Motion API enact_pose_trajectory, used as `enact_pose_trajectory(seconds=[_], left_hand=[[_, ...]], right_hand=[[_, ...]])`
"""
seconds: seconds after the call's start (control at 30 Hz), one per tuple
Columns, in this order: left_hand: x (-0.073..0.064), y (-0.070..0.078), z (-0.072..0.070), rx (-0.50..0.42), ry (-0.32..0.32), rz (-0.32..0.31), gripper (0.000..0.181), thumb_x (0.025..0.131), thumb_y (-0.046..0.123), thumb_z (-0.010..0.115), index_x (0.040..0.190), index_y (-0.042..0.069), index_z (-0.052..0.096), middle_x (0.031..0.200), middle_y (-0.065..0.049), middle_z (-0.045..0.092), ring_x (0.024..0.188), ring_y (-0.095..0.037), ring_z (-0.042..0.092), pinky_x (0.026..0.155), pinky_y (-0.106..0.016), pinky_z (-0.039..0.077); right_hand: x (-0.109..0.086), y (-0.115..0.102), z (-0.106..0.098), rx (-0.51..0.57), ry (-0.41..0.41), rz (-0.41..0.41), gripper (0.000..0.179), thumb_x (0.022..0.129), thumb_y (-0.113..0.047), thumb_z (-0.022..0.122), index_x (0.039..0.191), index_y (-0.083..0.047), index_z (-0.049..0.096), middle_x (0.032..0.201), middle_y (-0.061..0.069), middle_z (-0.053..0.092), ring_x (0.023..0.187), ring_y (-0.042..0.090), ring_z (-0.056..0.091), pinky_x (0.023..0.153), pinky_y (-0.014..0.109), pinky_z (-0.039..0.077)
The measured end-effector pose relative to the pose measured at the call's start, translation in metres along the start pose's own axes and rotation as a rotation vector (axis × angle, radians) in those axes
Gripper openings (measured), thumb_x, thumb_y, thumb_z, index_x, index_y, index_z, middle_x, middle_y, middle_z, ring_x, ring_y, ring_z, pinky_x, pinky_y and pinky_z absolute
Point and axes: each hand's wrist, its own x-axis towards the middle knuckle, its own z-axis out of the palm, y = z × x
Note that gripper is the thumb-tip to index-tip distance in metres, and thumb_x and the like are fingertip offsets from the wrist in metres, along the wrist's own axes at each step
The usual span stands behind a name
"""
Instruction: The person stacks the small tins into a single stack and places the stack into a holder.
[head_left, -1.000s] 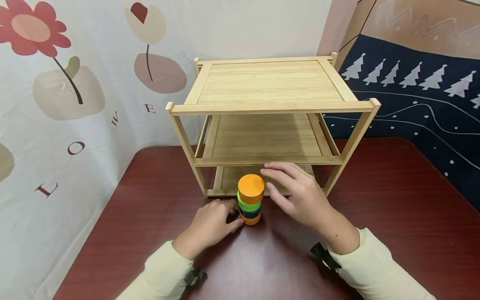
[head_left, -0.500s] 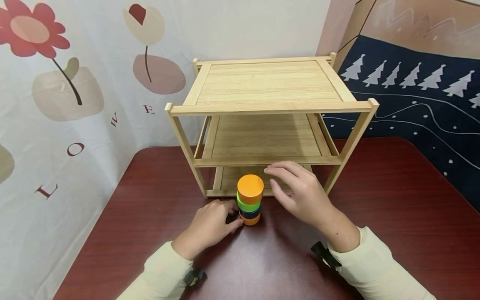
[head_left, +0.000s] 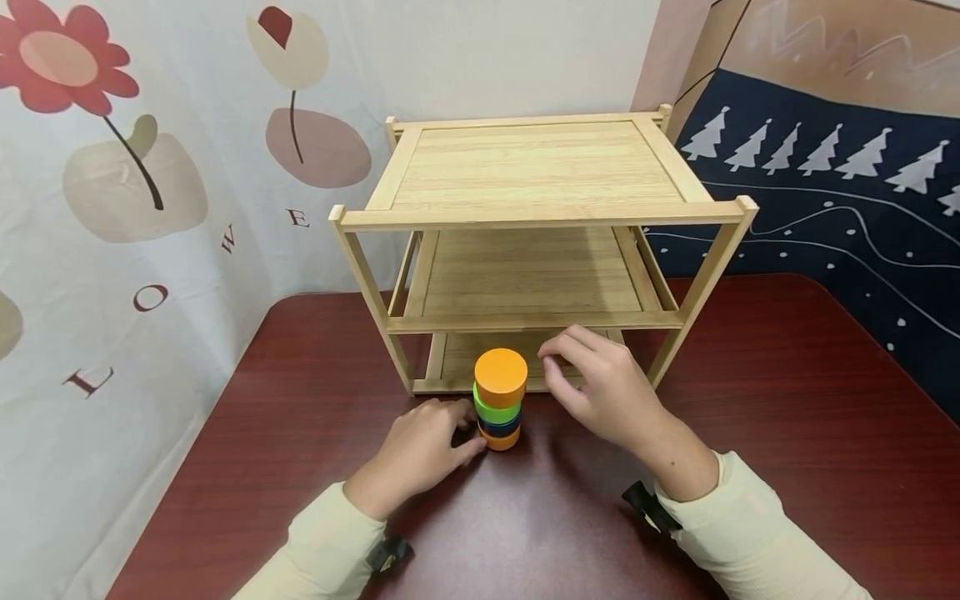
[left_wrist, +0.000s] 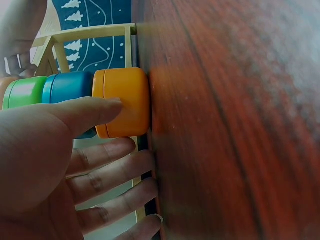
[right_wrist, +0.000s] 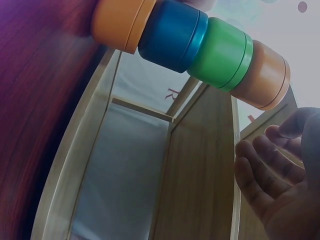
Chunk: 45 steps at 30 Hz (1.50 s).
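Observation:
A tower of small round lidded jars stands upright on the table in front of the rack. Its lowest jar is orange (left_wrist: 131, 102), then come a dark blue jar (right_wrist: 172, 35), a green jar (right_wrist: 220, 52) and, on top, an orange jar (head_left: 501, 377). My left hand (head_left: 423, 446) is at the tower's foot on the left, thumb lying against the lowest jar and fingers loosely extended beside it. To the right of the top jar, my right hand (head_left: 603, 387) is held in the air, apart from the tower, its fingers loosely bent and holding nothing.
Right behind the tower, a three-tier wooden rack (head_left: 540, 214) rises from the dark red table (head_left: 300, 417). A flower-printed cloth (head_left: 202, 100) hangs at the left and back, a dark tree-patterned cloth (head_left: 810, 200) at the right.
My right hand has drawn a little to the right, away from the top jar, and its fingers have bent closer together. The left hand and the tower stay in place.

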Motion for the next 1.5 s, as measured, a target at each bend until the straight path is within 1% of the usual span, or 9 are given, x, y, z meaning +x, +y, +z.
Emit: enact_pose_trajectory(seconds=[0.2, 0.33, 0.5, 0.6, 0.77, 0.9, 1.03, 1.27, 1.5], left_hand=[[0.0, 0.0, 0.0, 0.003, 0.003, -0.001, 0.03, 0.086, 0.042, 0.077, 0.106, 0.02, 0.069, 0.097, 0.004, 0.074, 0.093, -0.019, 0.067, 0.073, -0.048, 0.056], [0.0, 0.0, 0.0, 0.003, 0.002, -0.001, 0.03, 0.086, 0.041, 0.077, 0.106, 0.02, 0.069, 0.097, 0.004, 0.074, 0.092, -0.019, 0.067, 0.073, -0.048, 0.056], [0.0, 0.001, 0.0, 0.009, 0.003, -0.007, 0.029, 0.086, 0.04, 0.077, 0.105, 0.02, 0.069, 0.097, 0.004, 0.074, 0.093, -0.019, 0.067, 0.073, -0.048, 0.056], [0.0, 0.001, 0.0, 0.012, 0.004, -0.012, 0.029, 0.086, 0.039, 0.078, 0.105, 0.02, 0.069, 0.097, 0.004, 0.073, 0.093, -0.019, 0.067, 0.074, -0.047, 0.056], [0.001, 0.001, 0.0, 0.014, 0.011, -0.007, 0.028, 0.085, 0.038, 0.078, 0.104, 0.02, 0.069, 0.095, 0.004, 0.073, 0.092, -0.018, 0.068, 0.073, -0.046, 0.056], [0.001, 0.001, 0.0, 0.012, 0.015, -0.001, 0.026, 0.085, 0.037, 0.078, 0.102, 0.019, 0.069, 0.094, 0.004, 0.073, 0.091, -0.017, 0.068, 0.073, -0.045, 0.056], [0.001, 0.0, 0.0, 0.014, 0.018, 0.002, 0.026, 0.085, 0.036, 0.079, 0.102, 0.019, 0.069, 0.094, 0.004, 0.073, 0.091, -0.017, 0.067, 0.072, -0.044, 0.056], [0.001, 0.0, 0.001, 0.014, 0.023, 0.007, 0.026, 0.084, 0.036, 0.079, 0.101, 0.019, 0.069, 0.093, 0.004, 0.072, 0.089, -0.016, 0.067, 0.072, -0.043, 0.056], [0.001, 0.0, 0.001, 0.018, 0.024, 0.007, 0.027, 0.084, 0.037, 0.079, 0.101, 0.018, 0.069, 0.093, 0.004, 0.072, 0.089, -0.016, 0.067, 0.072, -0.042, 0.056]], right_hand=[[-0.001, 0.001, 0.0, 0.001, -0.03, 0.014, 0.011, 0.082, 0.001, 0.066, 0.09, -0.007, 0.068, 0.084, 0.002, 0.068, 0.07, 0.012, 0.063, 0.064, 0.029, 0.055], [-0.002, 0.002, 0.002, 0.008, -0.045, 0.022, 0.009, 0.084, 0.0, 0.064, 0.09, -0.007, 0.068, 0.083, 0.003, 0.067, 0.068, 0.014, 0.062, 0.062, 0.028, 0.054], [-0.004, 0.003, 0.005, -0.001, -0.048, 0.021, 0.013, 0.081, 0.002, 0.067, 0.089, -0.008, 0.068, 0.084, 0.002, 0.068, 0.066, 0.014, 0.062, 0.059, 0.029, 0.054], [-0.005, 0.005, 0.008, -0.016, -0.055, 0.027, 0.012, 0.081, 0.001, 0.067, 0.089, -0.007, 0.069, 0.084, 0.002, 0.069, 0.067, 0.014, 0.063, 0.059, 0.029, 0.054], [-0.006, 0.008, 0.01, -0.025, -0.09, 0.054, 0.009, 0.084, -0.002, 0.065, 0.09, -0.007, 0.07, 0.084, 0.002, 0.069, 0.067, 0.015, 0.064, 0.059, 0.029, 0.055], [-0.006, 0.008, 0.011, -0.038, -0.115, 0.062, 0.009, 0.084, -0.003, 0.066, 0.09, -0.008, 0.07, 0.084, 0.001, 0.068, 0.066, 0.013, 0.064, 0.059, 0.027, 0.055], [-0.006, 0.008, 0.011, -0.047, -0.155, 0.076, 0.008, 0.085, -0.004, 0.067, 0.09, -0.01, 0.07, 0.083, 0.0, 0.067, 0.066, 0.01, 0.063, 0.06, 0.024, 0.054], [-0.006, 0.006, 0.011, -0.056, -0.282, 0.149, 0.006, 0.09, -0.01, 0.065, 0.092, -0.013, 0.07, 0.082, -0.004, 0.062, 0.07, 0.007, 0.062, 0.063, 0.023, 0.054], [-0.006, 0.004, 0.012, -0.038, -0.331, 0.165, 0.006, 0.09, -0.011, 0.065, 0.093, -0.012, 0.07, 0.082, -0.004, 0.062, 0.071, 0.008, 0.063, 0.063, 0.022, 0.053]])
